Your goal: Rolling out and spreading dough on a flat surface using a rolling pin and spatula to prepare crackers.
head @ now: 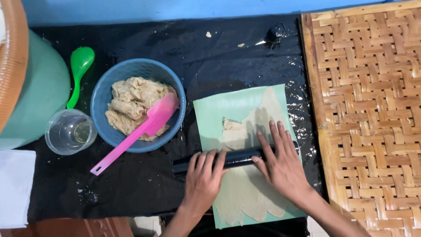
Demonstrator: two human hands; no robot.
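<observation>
While oil-slick: black plastic sheet (pixel 144 184), woven mat (pixel 372 109)

Home kitchen, food prep by hand. Evidence: tabletop (pixel 131 193) covered in black plastic sheet; blue bowl (pixel 105 94) of dough with pink spatula (pixel 140 131); green spoon (pixel 79 72); clear cup (pixel 70 131); woven bamboo tray (pixel 368 109) alongside (household gear, nothing industrial).

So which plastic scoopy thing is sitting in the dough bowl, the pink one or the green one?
The pink spatula. Its blade rests on the dough in the blue bowl, while the green spoon lies outside, on the black sheet left of the bowl.
</observation>
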